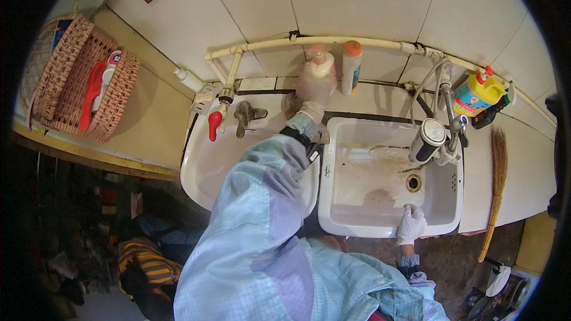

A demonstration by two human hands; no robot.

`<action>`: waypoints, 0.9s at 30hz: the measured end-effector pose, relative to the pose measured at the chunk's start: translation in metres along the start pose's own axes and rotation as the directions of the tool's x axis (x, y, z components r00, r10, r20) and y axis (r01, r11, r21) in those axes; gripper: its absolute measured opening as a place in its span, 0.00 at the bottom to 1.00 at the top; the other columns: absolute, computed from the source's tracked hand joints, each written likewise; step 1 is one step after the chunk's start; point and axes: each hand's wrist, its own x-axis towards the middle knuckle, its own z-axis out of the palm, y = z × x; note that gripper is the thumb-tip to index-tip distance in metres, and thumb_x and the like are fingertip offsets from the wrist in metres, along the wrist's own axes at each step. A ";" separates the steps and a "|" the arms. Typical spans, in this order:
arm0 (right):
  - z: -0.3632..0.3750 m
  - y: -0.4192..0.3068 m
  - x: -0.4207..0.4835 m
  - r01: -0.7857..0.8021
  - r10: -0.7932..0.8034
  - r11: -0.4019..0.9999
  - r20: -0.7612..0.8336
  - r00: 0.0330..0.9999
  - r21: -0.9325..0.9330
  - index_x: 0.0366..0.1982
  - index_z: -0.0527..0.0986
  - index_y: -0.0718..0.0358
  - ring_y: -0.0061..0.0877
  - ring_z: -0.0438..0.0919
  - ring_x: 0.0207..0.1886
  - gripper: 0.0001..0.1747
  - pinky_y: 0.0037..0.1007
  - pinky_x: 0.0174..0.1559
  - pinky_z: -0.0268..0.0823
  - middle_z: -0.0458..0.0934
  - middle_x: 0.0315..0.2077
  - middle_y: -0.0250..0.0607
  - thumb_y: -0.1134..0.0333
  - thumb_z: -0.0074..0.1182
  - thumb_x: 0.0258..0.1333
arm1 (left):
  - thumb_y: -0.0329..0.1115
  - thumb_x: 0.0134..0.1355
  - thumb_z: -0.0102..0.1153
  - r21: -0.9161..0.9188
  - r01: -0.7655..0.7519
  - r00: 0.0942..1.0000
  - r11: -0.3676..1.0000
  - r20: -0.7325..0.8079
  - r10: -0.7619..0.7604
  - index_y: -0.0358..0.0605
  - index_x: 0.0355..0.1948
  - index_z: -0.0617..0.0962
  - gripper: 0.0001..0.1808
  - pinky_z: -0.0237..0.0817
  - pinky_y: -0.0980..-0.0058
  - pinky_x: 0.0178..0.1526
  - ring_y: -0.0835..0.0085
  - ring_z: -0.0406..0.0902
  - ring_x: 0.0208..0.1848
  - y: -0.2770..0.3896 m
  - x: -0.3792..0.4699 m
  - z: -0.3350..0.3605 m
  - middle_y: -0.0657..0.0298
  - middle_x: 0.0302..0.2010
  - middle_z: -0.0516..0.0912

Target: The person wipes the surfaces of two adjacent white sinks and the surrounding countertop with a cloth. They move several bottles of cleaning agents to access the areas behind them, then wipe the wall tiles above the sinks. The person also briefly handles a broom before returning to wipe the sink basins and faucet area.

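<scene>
My left hand [316,87], in a thin pale glove, is closed around a pump bottle [322,69] with a pinkish pump head behind the sinks; both are blurred. To its right stands a white bottle with an orange cap [352,67]. At the front rim of the rectangular white sink [328,196] rests my right hand [411,225], gloved in white, its fingers curled with nothing visible in them. Brown stains mark the basin around the drain [414,183]. Under my left arm lies the rounded washbasin [196,160], partly hidden by the sleeve.
A faucet with a cylindrical filter [427,141] overhangs the right sink. Beyond it are a yellow jug [477,93] and a straw whisk broom [496,178]. At left are a red-handled tap [214,125] and a wicker basket [118,102]. A person in a striped top [149,261] is at lower left.
</scene>
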 end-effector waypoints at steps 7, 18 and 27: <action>0.000 -0.002 -0.001 -0.016 0.016 1.000 -0.006 1.000 0.021 0.32 0.86 0.56 0.43 0.83 0.35 0.10 0.43 0.40 0.71 0.85 0.30 0.47 0.58 0.62 0.58 | 0.39 0.52 0.73 -0.387 -0.032 0.987 0.921 -0.155 -0.031 0.45 0.48 0.82 0.23 0.74 0.63 0.51 0.57 0.85 0.48 -0.031 0.024 -0.069 0.53 0.42 0.86; -0.001 -0.002 0.001 -0.015 0.017 0.999 0.041 0.999 -0.036 0.32 0.86 0.56 0.43 0.83 0.36 0.11 0.42 0.41 0.72 0.85 0.31 0.45 0.58 0.60 0.58 | 0.35 0.51 0.74 0.006 -0.057 0.972 0.998 -0.227 0.057 0.41 0.53 0.81 0.27 0.74 0.64 0.51 0.60 0.85 0.47 -0.134 0.062 -0.103 0.54 0.46 0.86; -0.002 -0.003 0.000 0.001 -0.001 1.000 0.023 1.000 -0.018 0.31 0.86 0.58 0.43 0.83 0.35 0.11 0.42 0.40 0.72 0.85 0.31 0.46 0.58 0.62 0.57 | 0.29 0.48 0.74 -0.132 -0.123 0.990 0.984 -0.089 0.112 0.39 0.59 0.76 0.35 0.71 0.65 0.59 0.61 0.82 0.55 -0.155 0.078 -0.114 0.53 0.54 0.83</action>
